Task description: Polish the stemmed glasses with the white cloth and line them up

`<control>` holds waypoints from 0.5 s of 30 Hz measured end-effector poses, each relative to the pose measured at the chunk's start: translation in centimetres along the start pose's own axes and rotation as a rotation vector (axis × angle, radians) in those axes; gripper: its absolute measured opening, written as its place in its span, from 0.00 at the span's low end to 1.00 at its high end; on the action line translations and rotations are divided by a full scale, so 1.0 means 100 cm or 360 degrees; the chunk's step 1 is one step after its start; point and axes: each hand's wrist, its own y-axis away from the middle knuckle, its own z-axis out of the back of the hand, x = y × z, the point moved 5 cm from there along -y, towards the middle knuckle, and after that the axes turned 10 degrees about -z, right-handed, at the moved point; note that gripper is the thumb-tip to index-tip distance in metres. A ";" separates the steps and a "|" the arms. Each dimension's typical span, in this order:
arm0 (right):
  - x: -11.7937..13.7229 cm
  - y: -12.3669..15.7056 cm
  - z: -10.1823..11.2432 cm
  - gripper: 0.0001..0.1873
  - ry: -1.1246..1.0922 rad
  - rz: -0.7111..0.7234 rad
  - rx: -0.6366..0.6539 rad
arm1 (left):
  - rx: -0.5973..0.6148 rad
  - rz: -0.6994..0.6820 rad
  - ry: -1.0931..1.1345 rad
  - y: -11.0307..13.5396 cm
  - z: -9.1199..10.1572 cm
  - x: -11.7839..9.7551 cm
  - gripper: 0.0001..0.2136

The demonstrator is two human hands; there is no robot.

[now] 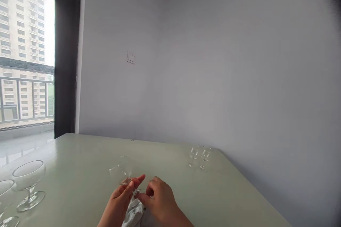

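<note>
My left hand [124, 195] is closed around a clear stemmed glass [119, 173], whose bowl tilts up and to the left, away from me. My right hand [162, 198] has its thumb and fingers pinched at the foot end of the same glass, close to my left fingertips. Below and between both hands is a crumpled white cloth [134, 216], partly hidden by them. Whether any of the cloth is within the right fingers cannot be made out.
On the left side of the pale green table [226, 198] stand a large stemmed glass [30, 181] and another glass [4, 193] cut by the frame edge. Two small stemmed glasses, a left one [194, 153] and a right one [205, 155], stand near the back right corner, by the wall.
</note>
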 end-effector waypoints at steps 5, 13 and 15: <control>0.009 0.005 -0.010 0.08 0.0143 0.0176 -0.0053 | 0.0106 -0.0014 -0.0121 0.001 -0.004 0.015 0.22; -0.010 -0.009 0.005 0.05 -0.0113 0.0054 -0.0188 | 0.0139 -0.0133 -0.0480 0.005 -0.003 0.032 0.28; -0.036 -0.019 0.028 0.10 -0.0186 -0.0036 -0.0257 | 0.0162 -0.0134 -0.0595 0.007 -0.007 0.032 0.28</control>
